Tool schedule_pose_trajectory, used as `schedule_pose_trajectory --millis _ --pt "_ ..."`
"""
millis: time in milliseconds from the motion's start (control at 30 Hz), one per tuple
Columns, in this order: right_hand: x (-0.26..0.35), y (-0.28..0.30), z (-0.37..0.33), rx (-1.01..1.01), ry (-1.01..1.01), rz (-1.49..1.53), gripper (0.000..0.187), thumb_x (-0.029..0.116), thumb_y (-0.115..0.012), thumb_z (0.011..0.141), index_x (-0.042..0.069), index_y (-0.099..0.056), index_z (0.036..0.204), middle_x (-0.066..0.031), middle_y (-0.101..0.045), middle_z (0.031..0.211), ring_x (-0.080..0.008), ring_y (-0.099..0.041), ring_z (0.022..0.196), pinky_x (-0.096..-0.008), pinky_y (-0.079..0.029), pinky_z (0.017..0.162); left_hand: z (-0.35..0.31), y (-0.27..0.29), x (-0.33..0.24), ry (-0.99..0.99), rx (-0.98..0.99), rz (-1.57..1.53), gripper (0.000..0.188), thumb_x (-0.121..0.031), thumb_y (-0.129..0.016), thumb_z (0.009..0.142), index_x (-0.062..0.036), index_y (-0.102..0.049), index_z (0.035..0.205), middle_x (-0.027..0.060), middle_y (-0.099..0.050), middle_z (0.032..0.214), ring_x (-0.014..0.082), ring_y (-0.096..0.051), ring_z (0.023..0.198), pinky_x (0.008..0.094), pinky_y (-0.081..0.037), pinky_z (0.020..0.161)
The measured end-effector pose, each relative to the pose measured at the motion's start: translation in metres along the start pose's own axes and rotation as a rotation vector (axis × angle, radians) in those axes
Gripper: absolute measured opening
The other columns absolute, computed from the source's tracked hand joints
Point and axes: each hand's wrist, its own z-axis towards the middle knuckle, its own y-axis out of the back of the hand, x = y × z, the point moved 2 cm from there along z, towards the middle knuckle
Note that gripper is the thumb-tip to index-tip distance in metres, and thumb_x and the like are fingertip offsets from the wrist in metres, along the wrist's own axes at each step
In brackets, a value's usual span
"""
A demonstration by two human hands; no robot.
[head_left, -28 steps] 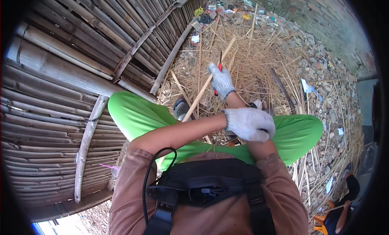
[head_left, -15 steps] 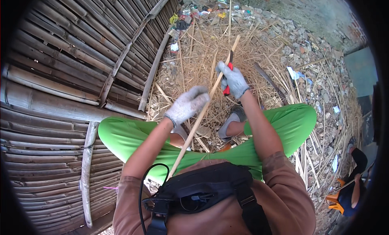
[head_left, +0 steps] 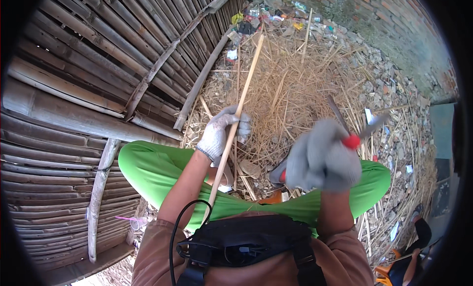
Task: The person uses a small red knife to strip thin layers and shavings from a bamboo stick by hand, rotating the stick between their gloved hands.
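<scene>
My left hand (head_left: 222, 132), in a whitish work glove, is closed around a long pale bamboo strip (head_left: 250, 79). The strip slants from near my waist up and away past the hand. My right hand (head_left: 322, 155), in a grey glove and slightly blurred, is raised close to me over my right knee. It grips a red-handled knife (head_left: 351, 141), whose dark blade points up and to the right, apart from the strip. Part of the handle is hidden inside the fist.
Straw-like shavings (head_left: 281, 89) cover the ground between my feet and beyond. A long dark blade (head_left: 337, 111) lies among them. A bamboo wall (head_left: 74, 79) runs along the left; a brick wall (head_left: 394, 25) stands at the back. Another person (head_left: 419, 236) sits at the lower right.
My right hand has come away from the strip with the knife, moving back toward me and to the right. My left hand has closed around the strip, which now stands steeper.
</scene>
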Motion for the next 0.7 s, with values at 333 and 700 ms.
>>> schedule_pose_trajectory --millis 333,700 --pt "-0.017 -0.107 -0.019 0.051 0.624 0.733 0.045 0.03 -0.064 0.11 -0.01 -0.074 0.091 -0.0306 -0.066 0.067 -0.0348 -0.068 0.05 -0.0426 -0.054 0.04 0.005 0.004 0.01 -0.001 -0.053 0.009 0.045 -0.02 -0.065 0.091 0.0063 -0.063 0.128 0.0123 -0.067 0.104 0.0226 -0.067 0.093 0.041 -0.061 0.096" --pt "0.063 -0.037 -0.007 0.298 0.262 0.092 0.02 0.014 -0.064 0.107 -0.004 -0.072 0.112 -0.0225 -0.071 0.116 -0.0275 -0.071 0.088 -0.0378 -0.056 0.075 0.017 -0.034 0.016 0.07 0.088 0.036 0.059 -0.011 -0.06 0.104 0.0095 -0.044 0.156 0.0154 -0.071 0.122 0.0167 -0.071 0.087 0.0335 -0.065 0.08"
